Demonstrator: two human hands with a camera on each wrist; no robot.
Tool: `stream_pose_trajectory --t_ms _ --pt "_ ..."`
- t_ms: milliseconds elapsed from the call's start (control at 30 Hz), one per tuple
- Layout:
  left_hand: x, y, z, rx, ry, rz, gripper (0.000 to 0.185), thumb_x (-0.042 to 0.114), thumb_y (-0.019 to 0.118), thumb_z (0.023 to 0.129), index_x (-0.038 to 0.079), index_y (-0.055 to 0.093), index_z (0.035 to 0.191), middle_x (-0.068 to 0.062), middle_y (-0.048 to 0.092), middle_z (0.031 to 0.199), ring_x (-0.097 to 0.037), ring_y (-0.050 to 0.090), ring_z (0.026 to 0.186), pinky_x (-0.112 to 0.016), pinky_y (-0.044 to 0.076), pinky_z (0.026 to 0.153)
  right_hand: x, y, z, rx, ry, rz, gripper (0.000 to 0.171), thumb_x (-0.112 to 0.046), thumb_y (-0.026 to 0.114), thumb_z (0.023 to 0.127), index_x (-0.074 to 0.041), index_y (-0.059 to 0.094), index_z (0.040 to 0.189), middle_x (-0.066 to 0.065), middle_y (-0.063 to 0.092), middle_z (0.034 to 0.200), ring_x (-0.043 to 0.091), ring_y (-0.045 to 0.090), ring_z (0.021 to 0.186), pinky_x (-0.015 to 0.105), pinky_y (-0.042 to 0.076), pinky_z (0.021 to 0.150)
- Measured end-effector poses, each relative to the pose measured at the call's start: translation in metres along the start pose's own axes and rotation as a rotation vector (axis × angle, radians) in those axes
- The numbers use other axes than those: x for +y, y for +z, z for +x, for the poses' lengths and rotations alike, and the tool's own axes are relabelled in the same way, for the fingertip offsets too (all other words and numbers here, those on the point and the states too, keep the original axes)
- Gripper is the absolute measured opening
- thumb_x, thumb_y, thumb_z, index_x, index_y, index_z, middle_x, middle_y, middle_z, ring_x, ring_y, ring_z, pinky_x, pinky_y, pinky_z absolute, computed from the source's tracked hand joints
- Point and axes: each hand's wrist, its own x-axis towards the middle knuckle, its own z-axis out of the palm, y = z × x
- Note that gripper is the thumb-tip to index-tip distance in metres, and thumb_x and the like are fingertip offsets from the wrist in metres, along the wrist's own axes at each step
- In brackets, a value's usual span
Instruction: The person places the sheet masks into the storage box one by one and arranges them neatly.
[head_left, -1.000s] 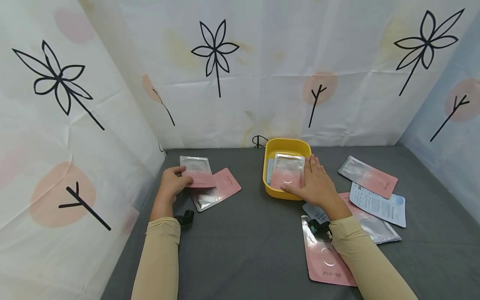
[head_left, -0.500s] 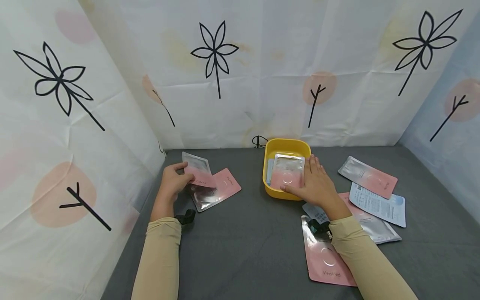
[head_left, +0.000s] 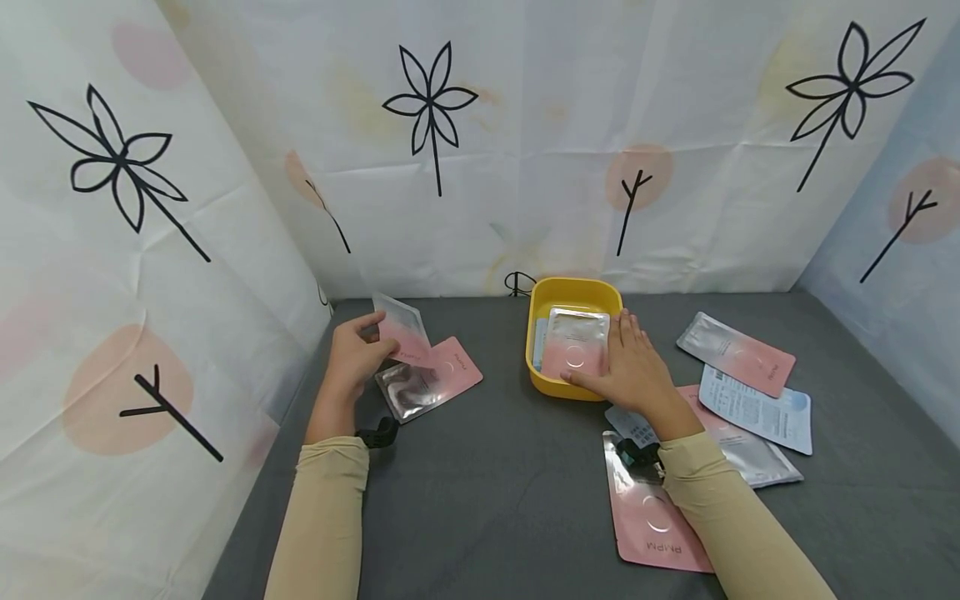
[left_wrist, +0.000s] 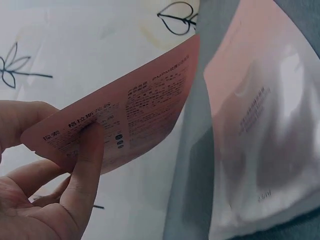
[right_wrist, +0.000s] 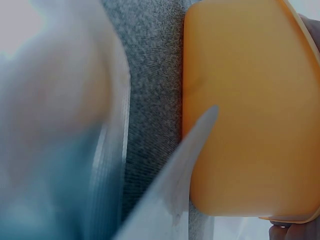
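My left hand (head_left: 354,354) pinches a pink and silver foil sachet (head_left: 403,329) between thumb and fingers. In the left wrist view the sachet (left_wrist: 150,100) stands tilted, its printed pink side facing the camera. A second, larger pink and silver sachet (head_left: 457,367) lies on the table beneath it. My right hand (head_left: 637,367) rests along the right rim of a yellow plastic bin (head_left: 555,388), fingers straight, thumb at the near rim. Inside the bin a pink and silver sachet (head_left: 576,342) leans in front of a light blue packet (head_left: 539,342).
Right of the bin lie several packets: a pink and silver one (head_left: 737,353), a white and blue printed one (head_left: 757,410) and a large pink one (head_left: 656,525) partly under the right forearm. Patterned white cloth (head_left: 480,225) stands behind the grey tabletop (head_left: 487,500).
The left hand has lifted and tilted its sachet upright, shifting slightly to the right and uncovering more of the one below. The right hand and the bin have not moved.
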Motion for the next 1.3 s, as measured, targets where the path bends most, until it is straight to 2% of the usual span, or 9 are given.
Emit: stream_pose_trajectory --t_ms 133,367,467,733,900,1100,1300 --pt "0.004 0.007 -0.003 -0.005 0.061 -0.054 0.069 -0.002 0.068 0.091 0.008 0.052 0.157 -0.022 0.051 0.154 -0.03 0.062 0.12 -0.018 0.057 0.072 0.001 0.001 0.0 0.0 -0.003 0.001 0.135 -0.087 0.054 0.088 0.01 0.003 0.166 0.029 -0.005 0.176 0.048 0.002 0.164 0.062 0.009 0.133" --pt "0.008 0.026 -0.011 0.002 0.242 -0.127 0.067 -0.003 0.07 0.092 0.008 0.054 0.156 -0.015 0.05 0.159 -0.032 0.059 0.125 -0.014 0.057 0.073 0.001 0.004 0.001 0.003 -0.005 0.001 0.136 -0.09 0.052 0.087 0.01 0.003 0.166 0.029 -0.004 0.176 0.048 0.002 0.164 0.063 0.01 0.132" --pt "0.01 0.034 -0.012 -0.014 0.281 -0.168 0.066 -0.005 0.069 0.092 0.009 0.055 0.155 -0.013 0.05 0.158 -0.033 0.057 0.124 -0.016 0.058 0.072 0.002 0.004 0.002 0.006 -0.006 0.004 0.137 -0.09 0.052 0.086 0.01 0.003 0.166 0.03 -0.004 0.176 0.048 0.002 0.164 0.063 0.01 0.132" --pt "0.021 0.059 -0.017 -0.069 0.321 -0.207 0.066 -0.007 0.069 0.092 0.008 0.055 0.155 -0.012 0.05 0.159 -0.031 0.056 0.123 -0.018 0.053 0.073 0.001 0.002 0.001 0.015 -0.008 0.003 0.135 -0.087 0.055 0.088 0.01 0.004 0.166 0.03 -0.003 0.176 0.048 0.003 0.164 0.063 0.01 0.132" --pt "0.024 0.076 -0.021 -0.121 0.317 -0.258 0.066 -0.006 0.069 0.092 0.009 0.056 0.154 -0.01 0.05 0.159 -0.028 0.057 0.121 -0.023 0.053 0.068 0.0 0.0 0.0 0.003 -0.005 0.0 0.134 -0.087 0.054 0.088 0.01 0.003 0.166 0.03 -0.004 0.176 0.049 0.002 0.164 0.063 0.01 0.132" --pt "0.022 0.098 -0.022 -0.181 0.318 -0.32 0.068 -0.007 0.068 0.09 0.008 0.055 0.155 -0.012 0.053 0.155 -0.02 0.061 0.107 -0.026 0.053 0.068 -0.001 0.0 0.0 0.01 0.001 0.006 0.134 -0.085 0.056 0.088 0.01 0.002 0.166 0.03 -0.005 0.176 0.049 0.003 0.164 0.064 0.01 0.132" --pt "0.019 0.113 -0.022 -0.196 0.35 -0.352 0.067 -0.01 0.068 0.088 0.003 0.056 0.152 -0.016 0.056 0.151 -0.023 0.06 0.108 -0.021 0.056 0.073 -0.001 0.0 0.0 0.008 0.001 0.007 0.135 -0.086 0.055 0.088 0.01 0.001 0.166 0.03 -0.005 0.176 0.049 0.002 0.164 0.064 0.01 0.132"
